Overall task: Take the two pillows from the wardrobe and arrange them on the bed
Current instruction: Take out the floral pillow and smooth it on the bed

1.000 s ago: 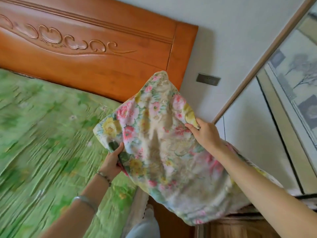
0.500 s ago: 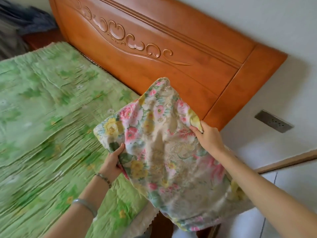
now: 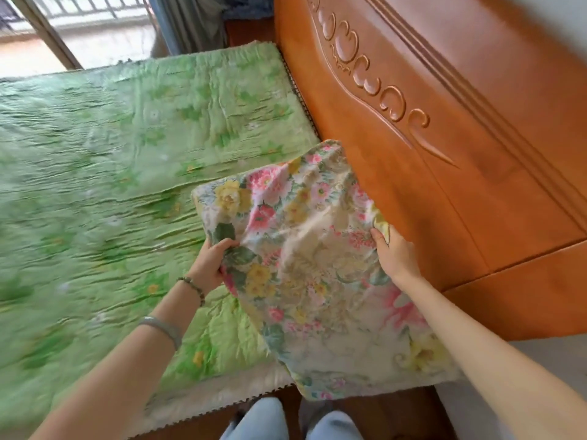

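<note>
Pillow (image 3: 305, 265) placement is the step in hand: it hangs over the bed (image 3: 95, 185) corner by the headboard (image 3: 444, 154), possibly brushing the cover. The left hand (image 3: 209, 265) grips its left edge, the right hand (image 3: 394, 255) pinches the far edge, both arms reaching forward. Next, lower it flat against the headboard.

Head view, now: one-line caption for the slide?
Left hand and right hand grip a floral pillow by its side edges at the head of the green bedspread, beside the carved wooden headboard.
</note>
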Demonstrator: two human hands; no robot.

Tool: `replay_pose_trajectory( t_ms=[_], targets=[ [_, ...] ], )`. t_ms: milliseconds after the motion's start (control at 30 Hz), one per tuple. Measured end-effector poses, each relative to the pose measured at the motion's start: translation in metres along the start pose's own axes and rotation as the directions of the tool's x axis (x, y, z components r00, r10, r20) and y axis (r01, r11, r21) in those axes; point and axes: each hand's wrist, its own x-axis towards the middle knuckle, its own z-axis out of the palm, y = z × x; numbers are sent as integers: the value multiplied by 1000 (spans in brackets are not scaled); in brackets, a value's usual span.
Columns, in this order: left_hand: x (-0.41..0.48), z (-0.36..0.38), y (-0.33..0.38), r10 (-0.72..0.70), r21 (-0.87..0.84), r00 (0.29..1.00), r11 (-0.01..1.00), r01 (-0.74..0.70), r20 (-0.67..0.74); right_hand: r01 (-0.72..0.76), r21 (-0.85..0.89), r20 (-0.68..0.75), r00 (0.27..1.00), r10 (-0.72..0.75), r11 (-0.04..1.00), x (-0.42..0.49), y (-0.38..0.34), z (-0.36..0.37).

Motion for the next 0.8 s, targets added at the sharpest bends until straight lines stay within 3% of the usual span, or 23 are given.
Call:
replay_pose_trajectory(
  t_ms=[167,367,667,800],
  targets=[
    [11,-11,21,52,5,995,999,-52,-89,-64,110,86,995,55,992,41,-5,39],
    [62,-27,31,90,34,985,996,-86,-147,-144,109,177,976,123,984,73,-13,87],
    [176,-36,45,92,190,980,980,-59,-174,-285,-49,263,921,288,957,131,-16,147],
    [218,-32,38,62,164,977,986,-29,-202,-318,-75,248,912,326,945,155,-11,161]
  ],
)
